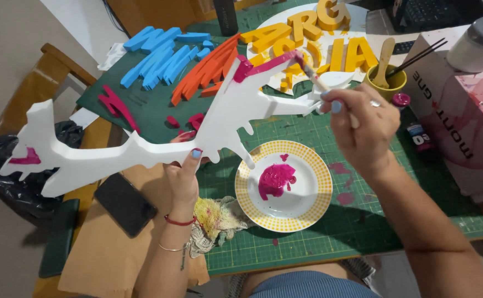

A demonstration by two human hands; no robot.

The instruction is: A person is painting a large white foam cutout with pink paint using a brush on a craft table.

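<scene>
My left hand [183,175] grips the lower edge of a long white foam cut-out [142,144] shaped like splashes, held up over the green cutting mat [330,221]. Magenta paint covers a strip near its top [263,63] and a patch at its left end [27,158]. My right hand [363,126] holds a thin paintbrush [313,74] whose tip touches the magenta strip on the cut-out's upper edge. Below sits a white plate with a yellow dotted rim [313,207], holding a puddle of magenta paint [276,179].
Blue [161,52], orange [205,69] and yellow foam shapes [313,38] lie at the back of the mat. A yellow cup with sticks [386,77], a small paint bottle [418,135], a stained box [468,121], a rag [216,218] and a black phone [124,203] surround the plate.
</scene>
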